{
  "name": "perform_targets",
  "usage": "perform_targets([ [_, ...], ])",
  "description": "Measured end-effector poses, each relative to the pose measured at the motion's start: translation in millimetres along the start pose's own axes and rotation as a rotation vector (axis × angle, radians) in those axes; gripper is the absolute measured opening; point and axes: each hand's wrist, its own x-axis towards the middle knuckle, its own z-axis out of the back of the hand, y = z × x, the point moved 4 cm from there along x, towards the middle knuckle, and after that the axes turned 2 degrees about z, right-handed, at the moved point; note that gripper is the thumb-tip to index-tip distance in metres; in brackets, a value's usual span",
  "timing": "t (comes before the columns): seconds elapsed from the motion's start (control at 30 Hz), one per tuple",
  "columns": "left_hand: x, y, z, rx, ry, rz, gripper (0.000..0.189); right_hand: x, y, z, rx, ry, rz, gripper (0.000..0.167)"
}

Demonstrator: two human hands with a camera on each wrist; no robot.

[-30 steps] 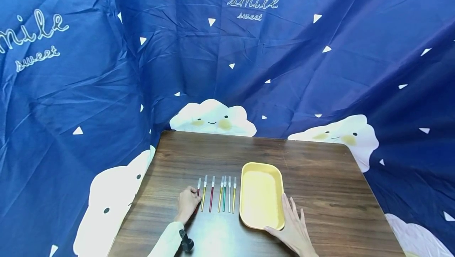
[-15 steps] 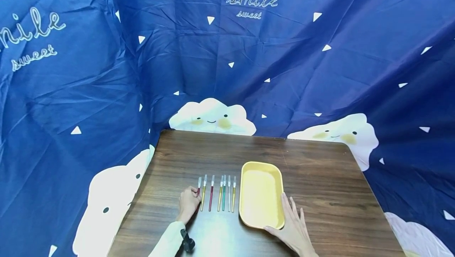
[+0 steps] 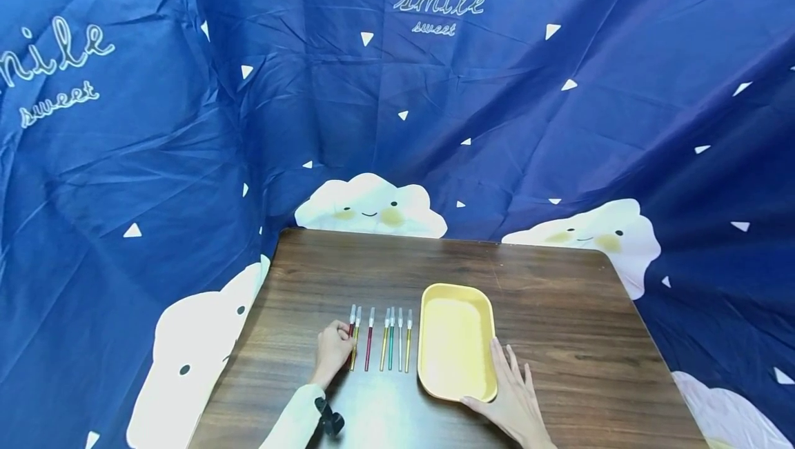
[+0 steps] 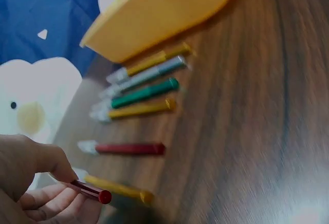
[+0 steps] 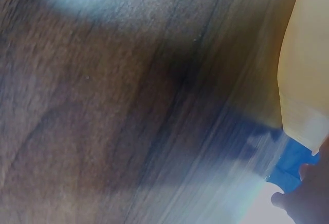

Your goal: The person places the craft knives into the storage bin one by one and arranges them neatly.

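My left hand (image 3: 334, 347) pinches a red craft knife (image 4: 90, 190) between thumb and fingers. In the left wrist view its round handle end points toward the camera, apparently lifted off the table; the fingers hide part of it. Just right of it lies a gold craft knife (image 3: 355, 345) with a clear cap. Farther along the row are another red one (image 3: 369, 345) and several in gold, green (image 3: 391, 345) and silver (image 3: 400, 345). My right hand (image 3: 514, 404) rests against the near right corner of the yellow tray (image 3: 456, 349), fingers spread along its side and thumb at the near rim.
The wooden table (image 3: 559, 311) runs back to a blue cloth backdrop (image 3: 397, 90) with printed clouds. A black band (image 3: 329, 418) with its camera sits on the left wrist. In the right wrist view, the tray's outer wall (image 5: 306, 59) shows at the right edge.
My left hand has shifted slightly right with the red craft knife, which now stands close beside the gold one. The right hand and the tray have stayed put.
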Motion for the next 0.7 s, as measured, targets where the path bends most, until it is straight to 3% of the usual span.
perform_targets([
  [0.13,0.0,-15.2,-3.4,-0.06,0.021,-0.024,0.02,-0.8,0,0,-0.006,-0.005,0.005,0.128],
  [0.4,-2.0,-56.2,-16.8,-0.172,0.126,-0.012,0.02,-0.2,-1,-1,-0.006,-0.012,0.012,0.128],
  [0.7,-17.7,-94.3,-50.6,-0.264,0.267,0.012,0.025,-1.6,-1,0,-0.011,-0.007,0.011,0.129],
])
